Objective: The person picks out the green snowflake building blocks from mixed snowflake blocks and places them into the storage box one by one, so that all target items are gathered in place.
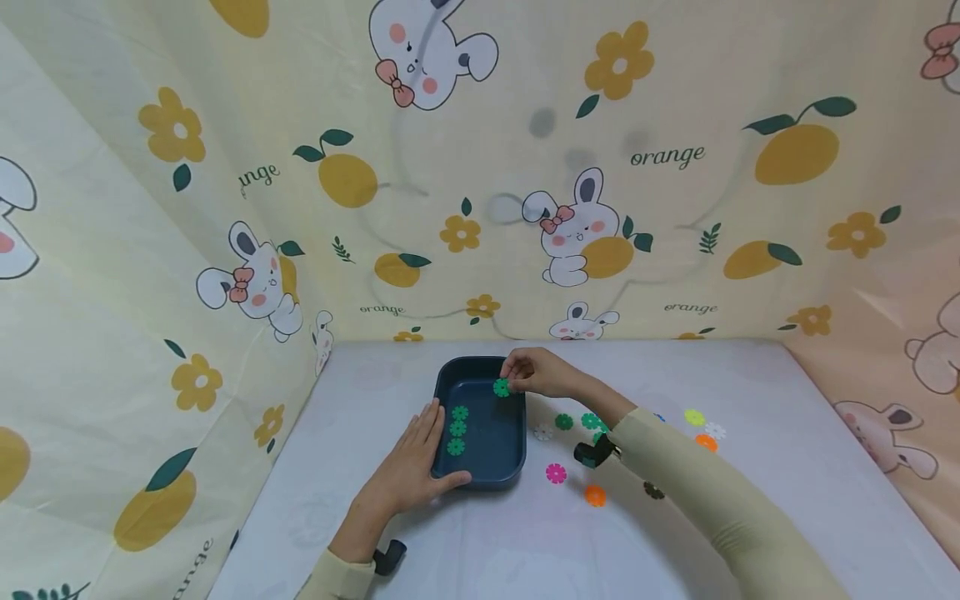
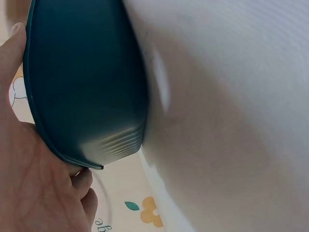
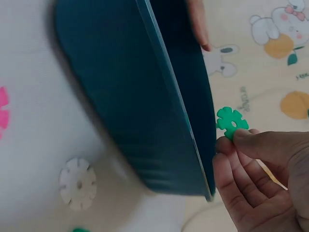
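Observation:
A dark blue plastic bin [image 1: 491, 482] stands on the table with several green notched flower discs [image 1: 457, 428] lined up inside along its left. My left hand [image 1: 408, 462] rests against the bin's left and near rim, fingers fairly straight and the thumb spread along the front; the left wrist view shows the palm beside the bin's wall [image 2: 87, 82]. Between thumb and fingertips, my right hand [image 1: 543, 373] pinches another green notched disc [image 3: 232, 122]. It is held at the bin's far right corner, level with the rim in the right wrist view.
Right of the bin lie loose discs: a pink one [image 1: 556, 473], an orange one [image 1: 595, 496], a clear white one [image 3: 78, 184], a green one [image 1: 564, 422] and a yellow one [image 1: 694, 417]. My right forearm [image 1: 712, 500] passes over some. A patterned cloth [image 1: 480, 167] hangs behind.

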`<state>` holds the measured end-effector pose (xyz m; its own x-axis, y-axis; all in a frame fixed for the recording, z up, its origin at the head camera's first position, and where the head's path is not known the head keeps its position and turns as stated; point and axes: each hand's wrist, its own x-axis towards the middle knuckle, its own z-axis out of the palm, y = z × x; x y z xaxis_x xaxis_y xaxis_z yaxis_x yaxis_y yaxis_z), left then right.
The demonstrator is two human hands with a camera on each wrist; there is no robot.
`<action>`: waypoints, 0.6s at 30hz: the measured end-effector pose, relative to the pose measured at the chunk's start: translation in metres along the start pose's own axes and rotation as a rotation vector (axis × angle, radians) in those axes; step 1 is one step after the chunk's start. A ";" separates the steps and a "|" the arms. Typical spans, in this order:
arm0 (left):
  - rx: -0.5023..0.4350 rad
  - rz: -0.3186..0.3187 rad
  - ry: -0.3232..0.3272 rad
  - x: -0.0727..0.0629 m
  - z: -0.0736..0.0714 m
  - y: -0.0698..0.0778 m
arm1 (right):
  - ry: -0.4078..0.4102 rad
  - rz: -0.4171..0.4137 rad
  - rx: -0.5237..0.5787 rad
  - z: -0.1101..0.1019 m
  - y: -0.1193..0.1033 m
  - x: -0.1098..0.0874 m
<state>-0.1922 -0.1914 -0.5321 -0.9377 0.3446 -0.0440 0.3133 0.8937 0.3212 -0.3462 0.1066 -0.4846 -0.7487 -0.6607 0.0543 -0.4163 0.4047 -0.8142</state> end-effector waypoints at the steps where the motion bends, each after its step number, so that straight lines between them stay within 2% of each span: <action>1: 0.000 0.001 0.000 0.000 0.000 0.000 | -0.003 0.001 -0.005 0.002 0.000 0.005; 7: -0.024 0.013 0.002 0.000 0.000 -0.002 | -0.023 0.019 -0.042 0.019 0.005 0.029; 13: -0.026 0.016 -0.002 0.001 0.001 -0.002 | -0.039 -0.006 -0.072 0.030 0.011 0.045; 18: -0.029 0.012 0.002 0.000 0.000 -0.002 | -0.045 0.013 -0.124 0.036 0.012 0.057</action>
<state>-0.1931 -0.1929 -0.5326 -0.9342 0.3547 -0.0385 0.3200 0.8808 0.3491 -0.3754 0.0506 -0.5119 -0.7320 -0.6812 0.0161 -0.4692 0.4868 -0.7368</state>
